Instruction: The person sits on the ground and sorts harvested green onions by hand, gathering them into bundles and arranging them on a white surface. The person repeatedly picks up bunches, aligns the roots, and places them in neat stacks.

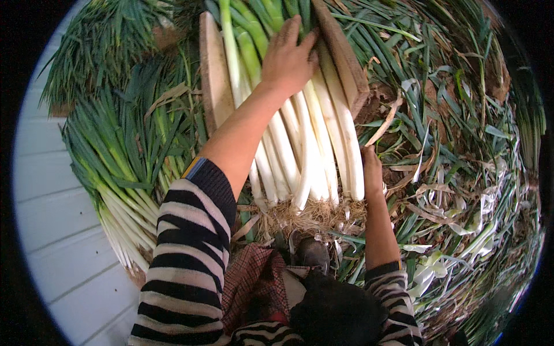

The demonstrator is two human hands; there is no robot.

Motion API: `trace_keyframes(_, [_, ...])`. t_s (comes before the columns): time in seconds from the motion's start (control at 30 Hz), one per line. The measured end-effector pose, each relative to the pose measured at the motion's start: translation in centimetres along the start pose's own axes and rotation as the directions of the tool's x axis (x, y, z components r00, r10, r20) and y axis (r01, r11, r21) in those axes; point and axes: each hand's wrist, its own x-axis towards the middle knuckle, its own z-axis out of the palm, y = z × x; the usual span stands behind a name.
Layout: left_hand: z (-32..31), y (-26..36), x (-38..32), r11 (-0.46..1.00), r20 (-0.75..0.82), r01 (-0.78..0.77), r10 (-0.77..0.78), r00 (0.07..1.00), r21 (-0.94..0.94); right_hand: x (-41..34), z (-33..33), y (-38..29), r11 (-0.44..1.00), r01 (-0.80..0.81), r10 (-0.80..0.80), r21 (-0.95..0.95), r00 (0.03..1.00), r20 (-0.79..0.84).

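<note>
A row of large Welsh onions (285,155), with white stalks and green tops, lies in a wooden trough between two upright boards. Across the upper stalks rests my left hand (291,58), palm down with its fingers spread. The root tufts (307,216) hang towards me past the trough's end. Beside the rightmost stalk is my right hand (372,171), just below the right board (344,65). Its fingers are partly hidden, so its grip is unclear. The left board (214,69) stands to the left of the stalks.
More onions (125,190) are piled at the left by a white panelled surface (65,216). A further leafy heap (104,52) lies at the upper left. Torn leaves and peelings (446,190) cover the ground to the right. A dark shoe (312,253) shows below the roots.
</note>
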Motion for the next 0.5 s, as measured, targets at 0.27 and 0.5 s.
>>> trace_keyframes(0.27, [-7.5,10.4,-13.6,0.961,0.543,0.062,0.099,0.834,-0.27,-6.6,1.1,-2.1,0.965,0.206,-0.242,0.164,0.94,0.242])
trace_keyframes(0.5, [-1.7,14.9,-12.8,0.837,0.333,0.447,-0.343,0.878,-0.315,-6.4,2.4,-1.7,0.96,0.206,-0.235,0.191,0.961,0.147])
